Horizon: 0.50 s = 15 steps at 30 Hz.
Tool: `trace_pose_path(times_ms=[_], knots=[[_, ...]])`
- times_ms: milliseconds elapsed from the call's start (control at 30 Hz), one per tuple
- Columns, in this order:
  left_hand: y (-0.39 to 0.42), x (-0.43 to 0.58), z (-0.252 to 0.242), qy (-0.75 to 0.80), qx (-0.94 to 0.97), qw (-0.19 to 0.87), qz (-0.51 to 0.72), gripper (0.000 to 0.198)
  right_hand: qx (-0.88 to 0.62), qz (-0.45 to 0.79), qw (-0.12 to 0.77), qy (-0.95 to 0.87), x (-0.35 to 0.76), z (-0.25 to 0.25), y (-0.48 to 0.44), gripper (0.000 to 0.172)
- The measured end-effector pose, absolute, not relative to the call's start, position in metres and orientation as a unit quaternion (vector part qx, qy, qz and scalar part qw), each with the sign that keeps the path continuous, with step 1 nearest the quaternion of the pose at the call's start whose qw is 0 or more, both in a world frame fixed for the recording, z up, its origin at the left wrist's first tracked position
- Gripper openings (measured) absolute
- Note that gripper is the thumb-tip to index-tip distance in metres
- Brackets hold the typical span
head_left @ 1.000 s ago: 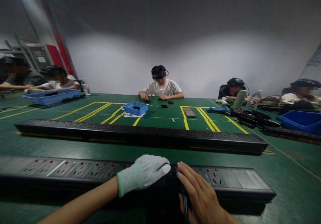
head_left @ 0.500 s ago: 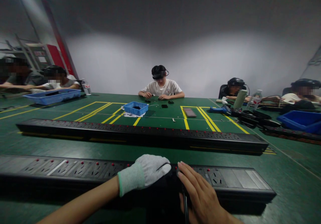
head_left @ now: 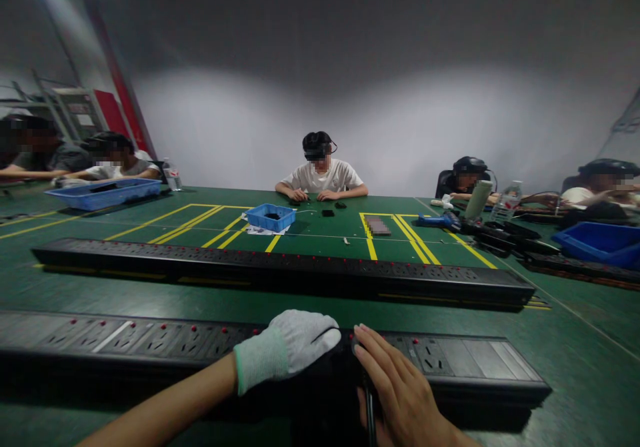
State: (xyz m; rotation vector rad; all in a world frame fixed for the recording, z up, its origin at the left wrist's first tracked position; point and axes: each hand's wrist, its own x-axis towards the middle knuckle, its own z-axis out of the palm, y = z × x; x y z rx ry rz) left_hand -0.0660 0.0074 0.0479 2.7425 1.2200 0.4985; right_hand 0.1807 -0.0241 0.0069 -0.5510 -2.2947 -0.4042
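The left hand, in a white knit glove, lay with its fingers curled down over the top face of the near power strip; whether it pinched anything beneath them could not be told. Just to its right, almost touching it, the bare right hand lay flat on the same strip, fingers straight and pressed together, fingertips toward the far edge. A thin dark rod showed under its palm; what it was could not be told.

The strip was long, low and black, with a row of sockets, each with a small red dot, and a plain panel at its right end. It lay flat on the green table, its long axis running left to right under both hands, sockets facing up.

Beyond the hands a second strip lay parallel to it. Farther off, past yellow floor-style lines, stood a blue tray, and a person in a white shirt sat opposite.
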Motion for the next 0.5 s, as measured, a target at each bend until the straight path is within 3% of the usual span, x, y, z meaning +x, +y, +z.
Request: trace_pose_path(times_ms=[233,500], knots=[[0.008,-0.066,0.047,0.399,0.901,0.031,0.168,0.050,-0.219,-0.164,0.362,-0.891,0.181,0.009,-0.024,0.058],[0.008,-0.064,0.043,0.399,0.901,-0.009,0.173,0.049,-0.216,-0.212,0.345,-0.888,0.181,0.034,-0.022,0.030]])
